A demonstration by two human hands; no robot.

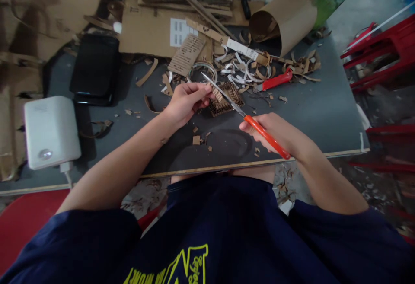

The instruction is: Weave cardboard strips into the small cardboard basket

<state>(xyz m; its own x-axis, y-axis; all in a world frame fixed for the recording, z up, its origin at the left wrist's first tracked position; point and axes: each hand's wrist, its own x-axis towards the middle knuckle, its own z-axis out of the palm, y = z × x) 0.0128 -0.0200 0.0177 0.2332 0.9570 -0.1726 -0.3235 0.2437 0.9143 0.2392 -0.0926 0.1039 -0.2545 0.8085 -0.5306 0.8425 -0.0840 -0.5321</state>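
Note:
My left hand (pixel 191 100) pinches a small strip of corrugated cardboard (pixel 216 93) between thumb and fingers. In my right hand (pixel 270 130) is a pair of scissors (pixel 266 135) with red-orange handles, my fingers wrapped round them. The scissor blades point up and left and lie against the cardboard strip; whether they are parted is hard to make out. Just beneath the strip, a square piece built of ridged cardboard (pixel 234 93) rests on the table, partly hidden by the blades. Small cardboard scraps (pixel 196 140) lie nearer the front edge.
Behind my hands are a slotted cardboard piece (pixel 187 54), a tape roll (pixel 202 73), a red cutter knife (pixel 277 80) and curled paper strips. A cardboard tube (pixel 285 20) lies at the back right. On the left sit a black box (pixel 95 65) and a white cabled device (pixel 52 132).

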